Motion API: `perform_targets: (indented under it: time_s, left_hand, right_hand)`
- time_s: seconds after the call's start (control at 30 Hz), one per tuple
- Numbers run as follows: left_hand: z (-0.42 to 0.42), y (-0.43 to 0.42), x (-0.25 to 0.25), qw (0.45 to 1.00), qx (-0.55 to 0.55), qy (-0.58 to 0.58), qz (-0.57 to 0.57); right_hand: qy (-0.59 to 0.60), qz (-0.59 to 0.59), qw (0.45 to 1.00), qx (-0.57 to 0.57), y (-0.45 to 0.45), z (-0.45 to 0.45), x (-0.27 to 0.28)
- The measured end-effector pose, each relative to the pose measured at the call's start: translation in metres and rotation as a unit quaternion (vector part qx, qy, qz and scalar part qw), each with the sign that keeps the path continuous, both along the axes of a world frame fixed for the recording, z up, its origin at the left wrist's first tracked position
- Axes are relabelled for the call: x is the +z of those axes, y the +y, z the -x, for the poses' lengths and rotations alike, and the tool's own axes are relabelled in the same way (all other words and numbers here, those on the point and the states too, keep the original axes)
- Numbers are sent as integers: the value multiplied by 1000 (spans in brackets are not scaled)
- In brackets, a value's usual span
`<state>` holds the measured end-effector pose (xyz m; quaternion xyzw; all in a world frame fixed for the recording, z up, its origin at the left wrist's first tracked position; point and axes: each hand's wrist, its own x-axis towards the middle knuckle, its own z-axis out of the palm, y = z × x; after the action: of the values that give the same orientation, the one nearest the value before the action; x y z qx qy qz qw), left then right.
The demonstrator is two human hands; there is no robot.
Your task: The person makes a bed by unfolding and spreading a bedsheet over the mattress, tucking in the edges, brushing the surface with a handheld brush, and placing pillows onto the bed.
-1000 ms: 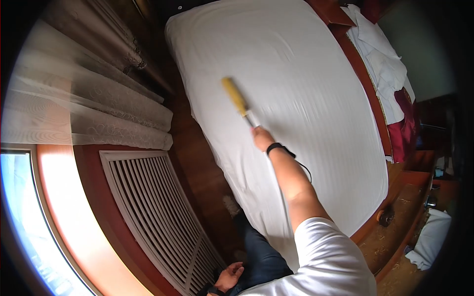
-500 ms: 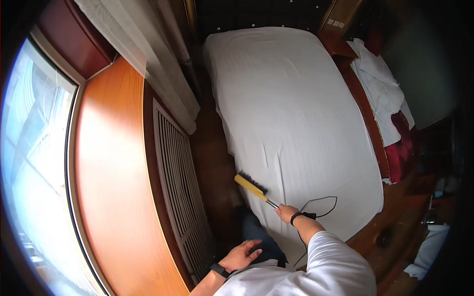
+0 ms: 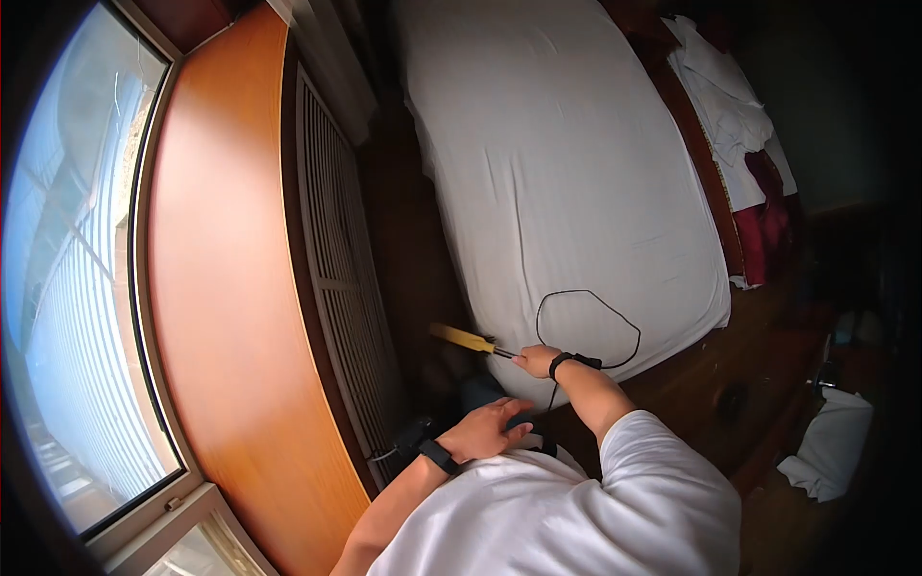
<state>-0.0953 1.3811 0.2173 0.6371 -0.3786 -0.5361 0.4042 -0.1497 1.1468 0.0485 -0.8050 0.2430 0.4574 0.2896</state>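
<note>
My right hand (image 3: 536,362) is closed round the metal handle of a yellow bed brush (image 3: 465,339) with dark bristles. The brush head points left, over the near left edge of the white-sheeted bed (image 3: 586,182), and its tip is blurred. A thin black cable (image 3: 639,331) loops on the sheet beside the right wrist, which wears a black band. My left hand (image 3: 490,429) hovers in front of my body with its fingers apart and nothing in it. It wears a black wristband too.
A wooden window sill (image 3: 226,240) and a slatted radiator cover (image 3: 336,202) run along the left, beside the window (image 3: 86,250). White and dark red cloths (image 3: 764,226) lie right of the bed. A white cloth (image 3: 831,444) is at the lower right.
My view has tilted down and shifted, so the bed sits higher in the picture. The brush has swung to point more directly left, past the bed edge. My left hand stays free.
</note>
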Motion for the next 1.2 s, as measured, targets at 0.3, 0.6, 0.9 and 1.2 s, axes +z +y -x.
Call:
perform_targets:
  time_s: [0.3, 0.6, 0.9, 1.2]
  left_hand:
    - [110, 18, -34, 993, 9, 74, -86]
    - [208, 48, -33, 993, 29, 68, -89]
    - [282, 6, 6, 995, 23, 69, -66]
    - [335, -102, -26, 985, 3, 124, -121]
  right_hand:
    - [-200, 85, 870, -443, -89, -45, -99]
    - [-204, 42, 961, -182, 21, 85, -33]
    - [-42, 19, 993, 104, -13, 302, 27]
    - [-67, -18, 996, -52, -116, 435, -19]
